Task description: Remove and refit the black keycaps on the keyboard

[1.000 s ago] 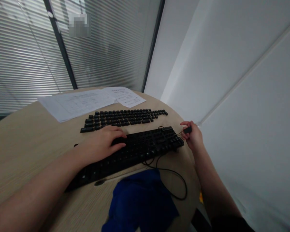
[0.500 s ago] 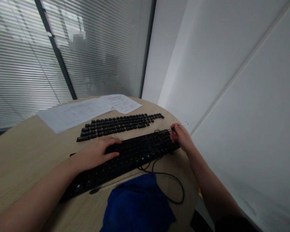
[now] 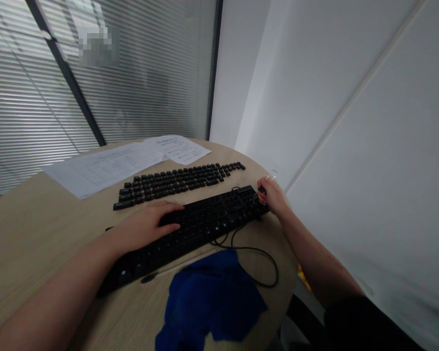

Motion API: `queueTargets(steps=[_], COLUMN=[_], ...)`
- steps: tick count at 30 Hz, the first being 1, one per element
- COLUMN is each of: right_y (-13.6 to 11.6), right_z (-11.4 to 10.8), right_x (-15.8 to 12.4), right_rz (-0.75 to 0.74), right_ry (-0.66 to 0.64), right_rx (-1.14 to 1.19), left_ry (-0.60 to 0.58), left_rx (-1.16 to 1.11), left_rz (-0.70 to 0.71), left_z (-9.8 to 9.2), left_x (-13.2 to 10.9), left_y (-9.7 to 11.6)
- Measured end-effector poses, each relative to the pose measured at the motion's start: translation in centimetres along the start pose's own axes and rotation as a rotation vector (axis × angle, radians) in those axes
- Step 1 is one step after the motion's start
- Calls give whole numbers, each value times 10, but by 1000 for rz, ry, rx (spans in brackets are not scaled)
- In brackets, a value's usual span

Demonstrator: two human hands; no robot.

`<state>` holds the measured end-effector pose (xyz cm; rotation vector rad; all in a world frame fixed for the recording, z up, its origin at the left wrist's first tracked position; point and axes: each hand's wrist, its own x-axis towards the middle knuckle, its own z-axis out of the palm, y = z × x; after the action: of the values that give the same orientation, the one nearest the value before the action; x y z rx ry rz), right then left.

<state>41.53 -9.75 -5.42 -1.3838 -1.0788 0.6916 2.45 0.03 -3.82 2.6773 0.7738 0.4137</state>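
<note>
A black keyboard [image 3: 205, 222] with its keycaps largely off lies slanted across the table. My left hand [image 3: 151, 222] rests on its left half, palm down, with thumb and fingers apart. At the keyboard's right end, my right hand [image 3: 272, 195] is closed around the dark handle of a wire keycap puller [image 3: 262, 190]. Thin wires from the puller reach down to the keyboard's right-hand section, and a wire loop sticks out above the hand. Whether the wires grip a key is too small to tell.
Loose black keycaps [image 3: 175, 181] lie in rows behind the keyboard. Printed sheets [image 3: 109, 165] are farther back on the round wooden table [image 3: 25, 234]. In front lie a blue cloth [image 3: 215, 297], a black cable [image 3: 276, 273] and a thin brush-like stick [image 3: 149, 279]. A white wall [image 3: 351, 146] stands at right.
The puller's wires have swung from pointing left along the keyboard's back edge to pointing down onto its right section. My left hand keeps its place; the whole view has shifted slightly.
</note>
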Motion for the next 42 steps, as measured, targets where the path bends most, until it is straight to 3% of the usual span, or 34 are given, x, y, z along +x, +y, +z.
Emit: queueTargets(steps=[11, 30, 42], right_y=[4, 6, 15], right_z=[2, 1, -4], right_x=[-13, -9, -16], right_rz=[-1, 18, -151], right_ry=[18, 4, 2], right_rx=[-129, -241, -467], left_ry=[-48, -59, -47], left_rx=[12, -10, -16], left_rz=[-38, -64, -60], left_z=[0, -2, 0], left_x=[1, 1, 0], left_y=[3, 6, 2])
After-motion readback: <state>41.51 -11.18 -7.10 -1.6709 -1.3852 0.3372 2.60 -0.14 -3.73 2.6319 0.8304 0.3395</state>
